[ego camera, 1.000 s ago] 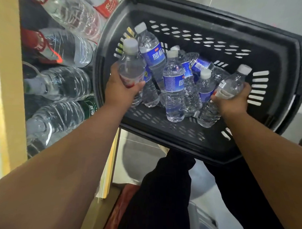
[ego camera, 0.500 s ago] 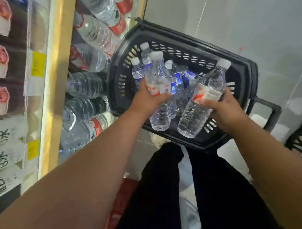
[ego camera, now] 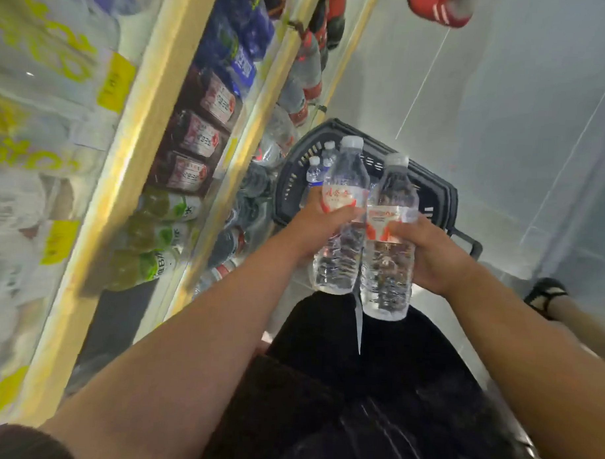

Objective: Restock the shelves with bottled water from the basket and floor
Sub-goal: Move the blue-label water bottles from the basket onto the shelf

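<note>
Filling the left side: stocked shelves (ego camera: 139,137). Basket?
— Black basket (ego camera: 439,193) is sitting just beyond the hands, blue-label bottles (ego camera: 315,173) inside.
— Hands?
— Left hand (ego camera: 315,229) is gripping left water bottle (ego camera: 346,176); right hand (ego camera: 434,258) is gripping right water bottle (ego camera: 387,277). Both upright, side by side.

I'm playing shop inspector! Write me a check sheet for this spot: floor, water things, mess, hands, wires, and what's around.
Surface: grey tiled floor.
Job's things: left bottle and right bottle, clear with red-and-white labels, upright side by side in front of the black basket; blue-label bottles inside it; shelves stocked with drinks.
Clutter: nothing seen.
Grippers: left hand grips the left bottle; right hand grips the right bottle.
Cables: nothing seen.
Surroundings: red shoe at the top; sandalled foot on the right.
</note>
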### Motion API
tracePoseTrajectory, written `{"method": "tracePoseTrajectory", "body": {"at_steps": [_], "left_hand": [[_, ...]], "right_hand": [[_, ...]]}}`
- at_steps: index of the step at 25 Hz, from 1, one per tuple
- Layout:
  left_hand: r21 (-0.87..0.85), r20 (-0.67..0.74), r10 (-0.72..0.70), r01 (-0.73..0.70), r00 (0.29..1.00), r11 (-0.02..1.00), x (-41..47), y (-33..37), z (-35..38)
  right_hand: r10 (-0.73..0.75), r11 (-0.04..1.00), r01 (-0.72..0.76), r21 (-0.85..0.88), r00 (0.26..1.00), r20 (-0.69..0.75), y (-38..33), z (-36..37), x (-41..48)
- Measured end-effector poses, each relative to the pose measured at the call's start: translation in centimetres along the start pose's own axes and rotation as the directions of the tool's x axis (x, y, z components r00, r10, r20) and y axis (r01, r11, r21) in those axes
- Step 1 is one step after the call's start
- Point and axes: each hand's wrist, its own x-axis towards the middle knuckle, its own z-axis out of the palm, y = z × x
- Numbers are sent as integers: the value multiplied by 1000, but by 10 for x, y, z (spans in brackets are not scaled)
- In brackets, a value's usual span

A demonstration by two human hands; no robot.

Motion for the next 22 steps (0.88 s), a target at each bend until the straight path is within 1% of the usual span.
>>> {"method": "tracePoseTrajectory", "body": {"at_steps": [5,8,10,13,15,16,18,19,20,22], "left_hand": [[21,21,47,-48,999,999,-63,19,-7],[-33,39,61,-60,997,998,-87,21,-10],[-100,31,66,-62,997,993,-99,22,-9],[-126,-20,112,-113,994,986,-119,27,-3],[-131,-48,133,-138,990,982,-131,28,-1],[-115,-68,140,-147,988,982,-137,26,0],[-71,-135,160,-170,978,983,-150,23,5],[-58,-170,169,-181,971,982,-158,24,9],[-79,-212,177,-197,961,977,-164,22,14],[-167,-300,206,-264,931,950,-176,16,28]], "right_hand": [[-63,998,63,11,997,-43,-10,41,-46],[-99,995,98,-17,989,-113,-19,54,-62],[-132,989,124,-79,986,-101,-25,66,-76],[-178,977,165,-135,980,-92,-29,73,-95],[-205,966,197,-165,978,-27,-36,76,-105],[-182,969,179,-170,983,2,-41,77,-108],[-92,980,98,-174,995,39,-52,80,-110],[-57,978,61,-198,998,24,-55,78,-108],[-20,972,25,-233,1000,21,-60,79,-108],[12,942,4,-337,999,45,-66,80,-107]]}}
